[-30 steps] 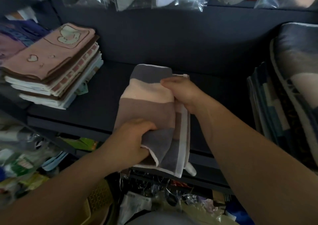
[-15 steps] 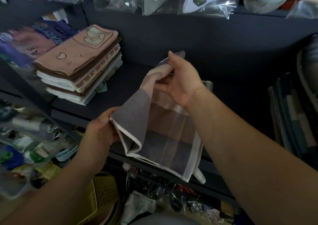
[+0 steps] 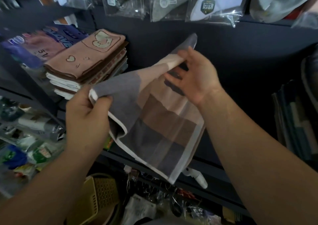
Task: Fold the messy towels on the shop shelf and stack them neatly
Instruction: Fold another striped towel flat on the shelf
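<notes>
Since a moment ago the striped towel (image 3: 154,121) has opened out, lifted above the shelf's (image 3: 223,162) front edge; left hand (image 3: 86,114) and right hand (image 3: 192,73) pinch its corners. Unfolded yet, while the folded stack (image 3: 86,64) waits at the shelf's left end.

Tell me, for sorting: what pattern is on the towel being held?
Broad grey, peach and brown blocks with a white border on the towel, seen in the head view.

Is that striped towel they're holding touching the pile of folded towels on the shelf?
Cannot tell. In the head view the striped towel, held up by both hands, overlaps the folded pile's lower edge, so no gap or contact shows.
</notes>
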Action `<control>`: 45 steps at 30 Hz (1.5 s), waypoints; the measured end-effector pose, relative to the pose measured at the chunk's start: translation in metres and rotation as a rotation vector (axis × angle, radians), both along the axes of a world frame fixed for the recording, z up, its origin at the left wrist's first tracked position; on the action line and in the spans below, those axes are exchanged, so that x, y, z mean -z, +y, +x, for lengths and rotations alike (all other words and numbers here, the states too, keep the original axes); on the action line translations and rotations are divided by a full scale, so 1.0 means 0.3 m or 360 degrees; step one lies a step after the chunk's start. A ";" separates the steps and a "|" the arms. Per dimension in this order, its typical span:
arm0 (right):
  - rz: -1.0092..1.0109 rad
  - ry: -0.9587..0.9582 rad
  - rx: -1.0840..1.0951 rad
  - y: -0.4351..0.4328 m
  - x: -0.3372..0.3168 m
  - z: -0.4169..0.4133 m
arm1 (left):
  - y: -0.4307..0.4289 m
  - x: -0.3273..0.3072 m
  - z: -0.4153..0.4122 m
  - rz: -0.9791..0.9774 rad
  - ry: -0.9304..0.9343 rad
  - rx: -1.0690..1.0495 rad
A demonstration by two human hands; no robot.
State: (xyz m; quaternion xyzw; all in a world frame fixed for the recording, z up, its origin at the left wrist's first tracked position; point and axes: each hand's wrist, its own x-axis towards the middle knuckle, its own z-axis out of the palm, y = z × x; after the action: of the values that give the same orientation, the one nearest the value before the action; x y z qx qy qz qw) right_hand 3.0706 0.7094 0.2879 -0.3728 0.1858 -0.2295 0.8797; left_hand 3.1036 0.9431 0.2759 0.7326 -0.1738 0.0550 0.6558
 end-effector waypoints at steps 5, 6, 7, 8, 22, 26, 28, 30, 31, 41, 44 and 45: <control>-0.0056 0.0063 0.0340 -0.131 0.070 -0.164 | -0.103 0.020 -0.132 0.0578 -0.0582 0.0895; -0.0027 0.0106 0.0446 -0.140 0.095 -0.195 | -0.126 0.059 -0.138 0.0797 -0.0704 0.1098; -0.0024 0.0190 0.0560 -0.142 0.121 -0.226 | -0.146 0.102 -0.133 0.1027 -0.0834 0.1241; -0.0040 0.0309 0.0633 -0.140 0.150 -0.253 | -0.159 0.140 -0.122 0.1227 -0.0947 0.1324; -0.0341 0.0273 0.0194 -0.098 0.184 -0.274 | -0.074 0.138 -0.060 0.0570 -0.0494 0.0949; -0.0469 0.0187 -0.0018 -0.086 0.106 -0.167 | -0.073 0.039 0.042 -0.0019 0.0134 0.0153; -0.0637 0.0202 -0.0176 -0.074 0.092 -0.099 | -0.048 0.033 0.123 -0.0172 0.0331 0.0028; -0.0835 0.0280 -0.0282 -0.038 0.101 -0.031 | -0.013 0.059 0.191 -0.0173 0.0466 -0.0071; -0.0949 0.0370 -0.0317 -0.012 0.112 0.000 | 0.004 0.076 0.218 -0.0179 0.0534 -0.0121; -0.3219 0.1130 -0.0733 0.147 0.346 0.139 | 0.095 0.194 0.285 -0.0100 0.0755 -0.0240; -0.3302 0.1271 -0.0528 0.141 0.305 0.180 | 0.112 0.199 0.300 -0.0078 0.0746 -0.0235; -0.3287 0.1291 -0.0563 0.139 0.297 0.198 | 0.111 0.199 0.300 -0.0077 0.0734 -0.0230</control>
State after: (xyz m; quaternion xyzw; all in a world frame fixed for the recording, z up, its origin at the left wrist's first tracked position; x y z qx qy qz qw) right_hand 3.1299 0.7512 0.1989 -0.9913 0.1236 -0.0070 0.0437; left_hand 3.1937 0.9764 0.2162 0.7204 0.0347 -0.0628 0.6898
